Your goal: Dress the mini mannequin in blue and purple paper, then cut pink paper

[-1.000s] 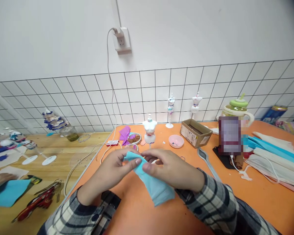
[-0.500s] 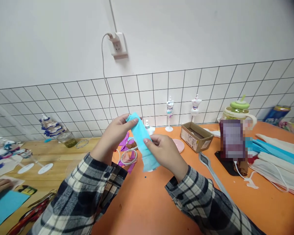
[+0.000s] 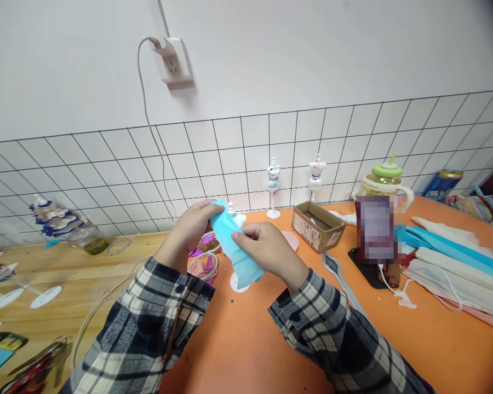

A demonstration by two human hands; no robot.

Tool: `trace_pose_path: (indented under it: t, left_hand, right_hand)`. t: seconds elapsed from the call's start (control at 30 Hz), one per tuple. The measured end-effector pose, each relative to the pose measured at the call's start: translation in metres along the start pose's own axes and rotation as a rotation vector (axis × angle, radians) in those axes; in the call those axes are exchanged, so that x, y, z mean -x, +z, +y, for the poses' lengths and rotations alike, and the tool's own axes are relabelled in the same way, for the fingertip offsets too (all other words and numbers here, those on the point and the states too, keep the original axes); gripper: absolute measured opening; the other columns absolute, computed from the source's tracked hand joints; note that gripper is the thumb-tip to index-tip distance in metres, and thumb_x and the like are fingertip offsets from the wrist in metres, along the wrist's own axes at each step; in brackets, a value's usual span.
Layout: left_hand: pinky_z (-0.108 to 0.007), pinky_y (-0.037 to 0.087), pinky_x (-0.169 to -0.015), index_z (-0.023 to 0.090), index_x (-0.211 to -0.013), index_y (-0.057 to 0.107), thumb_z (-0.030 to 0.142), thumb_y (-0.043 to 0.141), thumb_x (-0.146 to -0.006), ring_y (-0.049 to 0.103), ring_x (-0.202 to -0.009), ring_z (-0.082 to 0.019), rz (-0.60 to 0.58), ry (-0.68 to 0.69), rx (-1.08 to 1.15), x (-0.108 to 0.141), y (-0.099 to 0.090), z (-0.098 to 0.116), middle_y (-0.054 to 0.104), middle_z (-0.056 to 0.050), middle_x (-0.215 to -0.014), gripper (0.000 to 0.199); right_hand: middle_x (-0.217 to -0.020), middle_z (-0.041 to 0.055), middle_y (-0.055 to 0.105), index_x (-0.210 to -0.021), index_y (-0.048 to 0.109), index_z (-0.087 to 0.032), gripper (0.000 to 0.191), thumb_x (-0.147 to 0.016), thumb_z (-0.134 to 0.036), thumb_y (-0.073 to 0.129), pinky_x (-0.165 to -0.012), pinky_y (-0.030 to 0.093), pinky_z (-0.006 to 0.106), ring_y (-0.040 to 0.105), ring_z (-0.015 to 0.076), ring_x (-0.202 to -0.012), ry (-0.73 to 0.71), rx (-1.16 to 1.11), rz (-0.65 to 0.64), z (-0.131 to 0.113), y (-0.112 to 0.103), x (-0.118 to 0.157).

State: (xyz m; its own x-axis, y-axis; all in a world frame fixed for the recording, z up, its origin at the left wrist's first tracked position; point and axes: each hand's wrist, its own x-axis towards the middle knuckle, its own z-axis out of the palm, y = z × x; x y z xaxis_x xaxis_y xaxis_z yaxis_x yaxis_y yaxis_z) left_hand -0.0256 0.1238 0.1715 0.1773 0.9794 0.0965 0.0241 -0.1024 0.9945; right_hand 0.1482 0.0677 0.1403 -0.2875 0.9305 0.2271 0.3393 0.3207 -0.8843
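Note:
A strip of light blue crepe paper is stretched between my two hands above the orange tabletop. My left hand pinches its upper end between thumb and fingers. Lower down, my right hand grips its right edge, thumb on top. Directly behind the strip stands a small white mannequin, mostly hidden, with its round white base showing below. Rings holding pink and purple paper lie just beyond my left wrist.
Two small mannequins stand by the tiled wall. A cardboard box, a green-lidded jug, a propped phone and paper strips occupy the right. Red-handled pliers and a glass cup are on the wooden table at left.
The view has turned slightly to the right, so the surroundings sit further left. Both hands keep hold of the blue strip, with the left hand slightly lower. The co-worker's hand has left the view.

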Motion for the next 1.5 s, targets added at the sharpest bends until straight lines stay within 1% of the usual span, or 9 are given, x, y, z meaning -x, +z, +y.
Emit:
trace_pose_path:
  t: [0.1,0.2,0.27,0.43,0.57,0.67,0.87,1.1,1.5]
  left_hand:
    - [-0.02,0.035,-0.04,0.017,-0.067,0.056,0.022,0.066,-0.069,0.045,-0.044,-0.009,0.062,-0.022,0.008,0.0,0.004,-0.008,0.048,0.004,-0.054,0.011]
    - [-0.02,0.037,-0.042,0.02,-0.085,0.058,0.021,0.068,-0.067,0.048,-0.043,-0.009,0.127,-0.005,0.027,0.002,0.01,-0.014,0.053,0.006,-0.059,0.02]
    - [-0.02,0.042,-0.047,0.022,-0.095,0.058,0.022,0.071,-0.067,0.054,-0.051,-0.01,0.193,0.095,0.034,0.004,0.014,-0.017,0.062,0.004,-0.072,0.031]
    - [-0.023,0.048,-0.061,0.017,-0.085,0.068,0.035,0.075,-0.074,0.062,-0.07,-0.015,0.292,0.358,-0.054,0.013,0.012,-0.026,0.07,-0.003,-0.082,0.022]
    - [-0.031,0.051,-0.081,0.016,-0.088,0.074,0.047,0.062,-0.087,0.066,-0.09,-0.022,0.221,0.447,-0.192,0.023,0.005,-0.031,0.074,-0.008,-0.093,0.033]
    - [-0.033,0.051,-0.086,0.018,-0.103,0.074,0.047,0.07,-0.08,0.064,-0.103,-0.026,0.116,0.419,-0.214,0.029,0.003,-0.031,0.072,-0.01,-0.111,0.037]
    - [-0.025,0.047,-0.057,0.019,-0.111,0.07,0.044,0.078,-0.072,0.064,-0.077,-0.02,0.056,0.257,-0.185,0.03,0.005,-0.033,0.072,-0.007,-0.095,0.046]
    - [-0.024,0.047,-0.059,0.02,-0.112,0.062,0.038,0.081,-0.069,0.059,-0.072,-0.016,-0.014,0.263,-0.144,0.029,0.007,-0.037,0.065,-0.003,-0.092,0.05]
    - [-0.022,0.046,-0.056,0.026,-0.122,0.052,0.045,0.067,-0.084,0.055,-0.064,-0.012,-0.056,0.265,-0.136,0.021,-0.001,-0.052,0.059,0.001,-0.084,0.045]
  right_hand:
    - [-0.058,-0.0031,0.038,-0.061,0.048,-0.018,0.033,-0.087,-0.038,0.049,-0.05,0.025,0.025,0.035,0.0096,-0.055,-0.001,0.025,-0.025,0.0,-0.002,0.001]
    - [-0.057,-0.0035,0.033,-0.058,0.041,-0.018,0.035,-0.086,-0.036,0.05,-0.049,0.024,0.025,0.032,0.0091,-0.054,-0.022,0.061,-0.046,0.002,-0.001,0.001]
    - [-0.057,-0.0035,0.033,-0.057,0.04,-0.018,0.036,-0.087,-0.035,0.049,-0.049,0.023,0.025,0.032,0.0089,-0.053,-0.045,0.068,-0.062,0.002,-0.001,0.001]
    - [-0.056,-0.0036,0.035,-0.057,0.042,-0.018,0.036,-0.088,-0.035,0.048,-0.049,0.023,0.025,0.033,0.0087,-0.053,-0.081,0.085,-0.089,0.003,-0.003,0.002]
    - [-0.056,-0.0038,0.035,-0.057,0.042,-0.017,0.036,-0.088,-0.034,0.049,-0.049,0.023,0.025,0.033,0.0085,-0.053,-0.086,0.107,-0.073,0.005,-0.004,0.0]
    - [-0.057,-0.0035,0.038,-0.059,0.047,-0.017,0.035,-0.089,-0.036,0.049,-0.05,0.024,0.025,0.036,0.0089,-0.054,-0.077,0.093,-0.072,0.007,-0.005,-0.001]
    - [-0.056,-0.0036,0.042,-0.06,0.052,-0.016,0.036,-0.09,-0.036,0.05,-0.051,0.025,0.024,0.038,0.0085,-0.054,-0.048,0.115,-0.076,0.003,-0.008,0.002]
    - [-0.06,-0.0022,0.051,-0.072,0.068,-0.016,0.034,-0.092,-0.035,0.049,-0.053,0.028,0.024,0.044,0.0094,-0.058,-0.057,0.132,-0.085,0.003,-0.007,0.003]
    - [-0.069,-0.0008,0.063,-0.079,0.071,-0.018,0.014,-0.083,-0.025,0.059,-0.057,0.032,0.025,0.052,0.0118,-0.063,-0.037,0.306,-0.097,0.019,-0.023,-0.002]
